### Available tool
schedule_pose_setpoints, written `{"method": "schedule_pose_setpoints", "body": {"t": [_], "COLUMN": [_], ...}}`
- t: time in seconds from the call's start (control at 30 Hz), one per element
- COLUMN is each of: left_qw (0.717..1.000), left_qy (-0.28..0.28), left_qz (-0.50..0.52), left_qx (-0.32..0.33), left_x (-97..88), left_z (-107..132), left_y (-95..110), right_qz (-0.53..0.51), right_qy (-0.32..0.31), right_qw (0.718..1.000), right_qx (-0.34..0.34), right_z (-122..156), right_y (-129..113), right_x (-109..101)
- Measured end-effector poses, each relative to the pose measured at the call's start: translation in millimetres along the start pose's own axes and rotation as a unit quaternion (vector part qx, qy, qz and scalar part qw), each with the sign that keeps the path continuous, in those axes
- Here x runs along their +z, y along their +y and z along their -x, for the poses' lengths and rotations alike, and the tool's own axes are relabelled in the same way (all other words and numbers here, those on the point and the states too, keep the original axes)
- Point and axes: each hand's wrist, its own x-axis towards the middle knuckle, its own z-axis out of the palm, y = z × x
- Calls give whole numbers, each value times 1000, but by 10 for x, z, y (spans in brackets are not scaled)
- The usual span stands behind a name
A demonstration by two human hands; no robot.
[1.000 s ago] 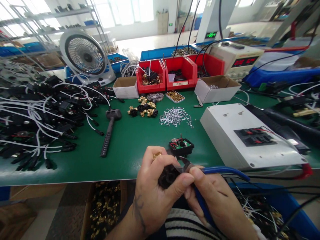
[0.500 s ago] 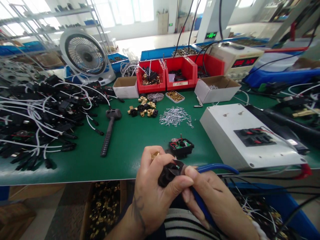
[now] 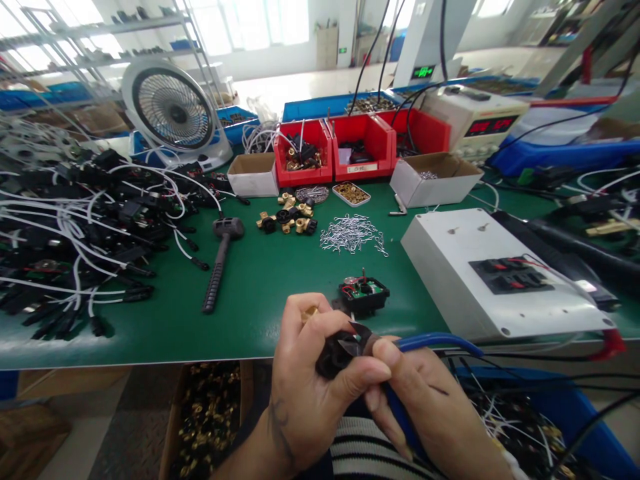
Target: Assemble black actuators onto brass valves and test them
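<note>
- Black plastic round part with a bit of brass at the top [image 3: 336,352] sits pinched in the left hand [image 3: 310,380], held in front of the striped shirt, just past the near edge of the green bench mat [image 3: 260,280] and off the table.
- Left hand is clamped around it, thumb across the front, fingers curled over the brass end.
- Right hand [image 3: 425,400] is wrapped around the blue-handled metal pliers [image 3: 400,353], and the pointed tips are right at the face of the black part. Can't tell if the tips have actually bitten on anything, too small.
- My take on doing this bit well: keep the part pressed firm against the thumb so it doesn't spin, and work the tips in small squeezes, not a big lever move. Slip here and the point goes into the thumb.
- Just beyond the hands on the mat: a small black square housing with a green circuit board inside [image 3: 363,295].
- Right of that, a white flat box with black and red terminals on top [image 3: 495,273].
- Further back: a loose pile of shiny wire clips [image 3: 351,233], a cluster of brass-and-black fittings [image 3: 287,219], a black ribbed-handle mallet [image 3: 219,263].
- Left side is a big tangle of black parts with white leads [image 3: 75,227].
- Red bins [image 3: 367,143] and a white desk fan [image 3: 173,110] along the back.
</note>
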Motion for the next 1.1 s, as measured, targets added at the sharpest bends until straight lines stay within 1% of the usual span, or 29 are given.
{"method": "schedule_pose_setpoints", "body": {"t": [0.1, 0.17, 0.23, 0.33, 0.4, 0.47, 0.57, 0.63, 0.73, 0.8, 0.87, 0.93, 1.1], "left_qw": [1000, 1000, 1000, 1000, 1000, 1000, 1000, 1000, 994, 978, 963, 962, 976], "left_qy": [12, 21, 16, -11, -17, -11, -1, 0, -23, -57, -86, -87, -66], "left_qz": [-11, -18, -19, -4, 0, -8, -24, -13, 66, 141, 189, 190, 145], "left_qx": [-5, -5, -2, 3, 6, 7, -1, -22, -90, -142, -174, -177, -150], "left_x": [13, 13, 5, -14, -22, -23, -16, -11, -10, -12, -13, -16, -29], "left_z": [-8, -6, -1, 7, 11, 15, 13, -1, -31, -41, -38, -29, -33], "left_y": [14, 6, -13, -40, -41, -26, -1, -2, -24, -33, -28, -12, 23], "right_qz": [-30, -28, -11, 7, 12, 4, -3, -14, -36, -31, -22, -19, -22], "right_qy": [33, 38, 21, -16, -31, -12, 44, 55, 63, 71, 69, 65, 39], "right_qw": [999, 999, 1000, 1000, 999, 1000, 996, 993, 994, 995, 996, 997, 999], "right_qx": [-1, -11, -8, 21, 30, 6, -74, -101, -82, -64, -50, -43, -16], "right_z": [-25, -34, -32, -17, -13, -22, -51, -64, -58, -37, -11, 11, 16], "right_y": [18, 3, -29, -73, -74, -51, -16, -24, -83, -120, -129, -107, -25], "right_x": [44, 38, 4, -58, -70, -46, 16, 33, -10, -65, -112, -137, -133]}}
